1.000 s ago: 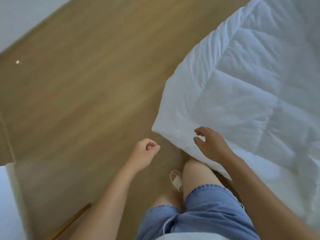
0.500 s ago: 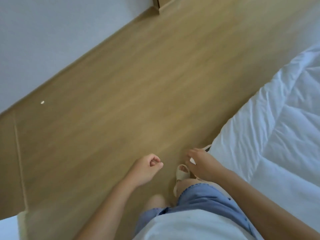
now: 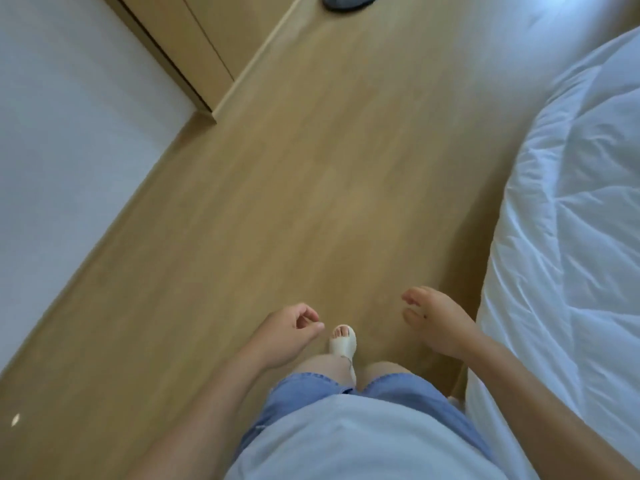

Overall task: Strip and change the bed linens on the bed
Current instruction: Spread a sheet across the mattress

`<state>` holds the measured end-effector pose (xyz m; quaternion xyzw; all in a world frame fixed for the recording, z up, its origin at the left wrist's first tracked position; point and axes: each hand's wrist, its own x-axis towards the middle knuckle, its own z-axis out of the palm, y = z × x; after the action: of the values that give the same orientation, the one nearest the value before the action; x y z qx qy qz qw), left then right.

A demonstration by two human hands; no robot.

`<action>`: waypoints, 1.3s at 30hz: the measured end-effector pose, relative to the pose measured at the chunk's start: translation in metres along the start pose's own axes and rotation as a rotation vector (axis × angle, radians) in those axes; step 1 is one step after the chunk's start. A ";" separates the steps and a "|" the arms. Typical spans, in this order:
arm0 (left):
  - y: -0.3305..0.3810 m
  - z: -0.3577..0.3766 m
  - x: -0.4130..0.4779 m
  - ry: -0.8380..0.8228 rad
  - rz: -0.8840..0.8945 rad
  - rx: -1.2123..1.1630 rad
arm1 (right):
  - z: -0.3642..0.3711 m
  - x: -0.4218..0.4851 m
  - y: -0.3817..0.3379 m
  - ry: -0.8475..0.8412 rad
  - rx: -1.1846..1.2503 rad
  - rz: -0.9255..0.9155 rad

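A white quilted duvet [image 3: 568, 216] covers the bed along the right side and hangs over its edge toward the floor. My right hand [image 3: 438, 322] hovers just left of the duvet's edge, fingers relaxed, holding nothing and not touching the fabric. My left hand [image 3: 285, 332] hangs over the floor with fingers loosely curled and empty. Both hands are in front of my knees, above a white sandal [image 3: 343, 341].
Light wooden floor [image 3: 311, 185] runs between the bed and a white wall [image 3: 62, 133] on the left. A wooden cabinet base [image 3: 194, 46] stands at the top left. A dark grey object [image 3: 346, 0] lies on the floor at the top edge.
My right hand has come off the duvet corner and now hangs free. The view has swung left and forward along the bedside, showing the wall and the cabinet.
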<state>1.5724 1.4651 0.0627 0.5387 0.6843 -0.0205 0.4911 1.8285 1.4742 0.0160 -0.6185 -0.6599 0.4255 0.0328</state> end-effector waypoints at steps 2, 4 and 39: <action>0.043 -0.041 0.059 -0.064 0.060 0.125 | -0.031 0.028 0.003 0.110 0.081 0.083; 0.101 -0.064 0.120 -0.160 0.127 0.228 | -0.065 0.047 0.009 0.198 0.152 0.184; 1.049 0.149 0.684 -0.919 0.923 1.205 | -0.658 0.350 0.408 1.125 1.005 1.218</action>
<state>2.5070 2.3116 0.0365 0.8666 0.0069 -0.3914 0.3096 2.4429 2.0601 0.0197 -0.8812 0.1446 0.2441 0.3782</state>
